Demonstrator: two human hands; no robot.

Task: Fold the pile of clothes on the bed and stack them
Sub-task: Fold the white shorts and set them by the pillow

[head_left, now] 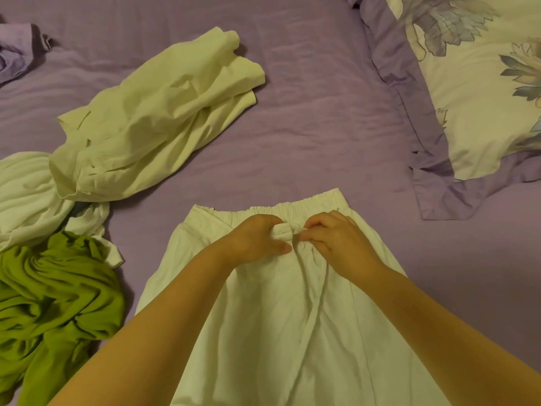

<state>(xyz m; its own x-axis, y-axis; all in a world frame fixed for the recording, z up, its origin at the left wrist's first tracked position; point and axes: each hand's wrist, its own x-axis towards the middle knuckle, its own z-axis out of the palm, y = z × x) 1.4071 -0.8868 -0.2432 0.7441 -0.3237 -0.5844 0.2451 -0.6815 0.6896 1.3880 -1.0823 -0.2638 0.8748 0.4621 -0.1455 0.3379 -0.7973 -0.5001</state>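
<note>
Head view looks down on a bed (307,118) covered in a purple sheet, with a white garment (263,332) spread flat near the lower middle, its elastic waistband (292,207) at the far end. Both hands meet just below that waistband. The left hand (257,238) curls its fingers round a small bunched fold of the white cloth, thumb stretched out underneath. The right hand (333,235) pinches the same fold from the other side, fingertips bent in and touching the fabric. Both bare forearms lie across the garment's body.

Left of the white garment, well apart, a pale yellow garment (158,118) lies crumpled and stretched out diagonally. Its near end overlaps another white piece (29,197), which sits loosely heaped at the left edge. Just below that, beside the white garment's left hem, is a rumpled green garment (52,312). Far beyond it, at the top left corner, a bit of lilac cloth (14,51) shows, possibly another garment. Right of the waistband, a floral pillow (480,106) with a purple border rests on the bed.
</note>
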